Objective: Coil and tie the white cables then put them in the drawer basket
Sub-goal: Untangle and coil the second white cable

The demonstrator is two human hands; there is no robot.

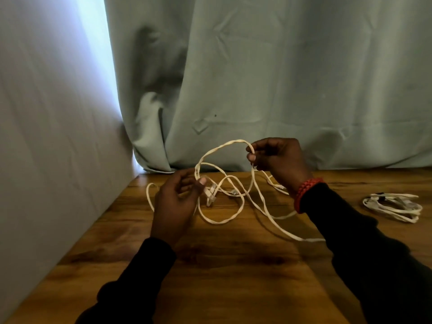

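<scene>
Now the loose white cable (224,183) sprawls in tangled loops over the wooden table (210,265), one big loop lifted into the air. Right hand (278,157), up high near the curtain (257,78), pinches the top of that loop between thumb and fingers; an orange bracelet (304,192) circles the wrist. Left hand (175,202), lower down, has its fingers curled round the strands near a clear plug (210,195). Off to the right, well apart, a coiled white cable (392,206) lies flat on the table. No writing or brand can be read anywhere.
</scene>
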